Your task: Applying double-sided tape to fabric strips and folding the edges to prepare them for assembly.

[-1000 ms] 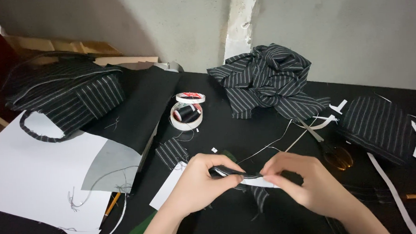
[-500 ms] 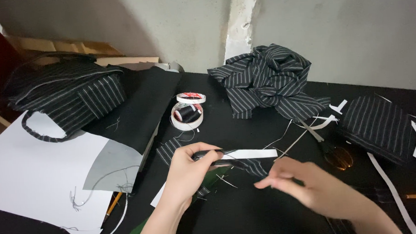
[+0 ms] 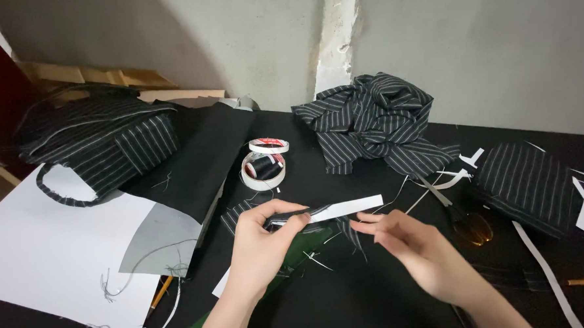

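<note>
White paper strip (image 3: 346,209) with striped fabric piece (image 3: 288,218) pinched in left hand (image 3: 259,247), strip end sticking out free toward right hand (image 3: 414,250), whose fingers are loosely spread, holding nothing. Bare black table (image 3: 350,299) below both hands. Beyond left hand: tape rolls (image 3: 264,165). Scissors (image 3: 461,215) right of right hand.

2 tape rolls (image 3: 264,164), 1 scissors (image 3: 462,219)

A black table (image 3: 350,299) stands against a rough grey plaster wall (image 3: 483,37).
</note>
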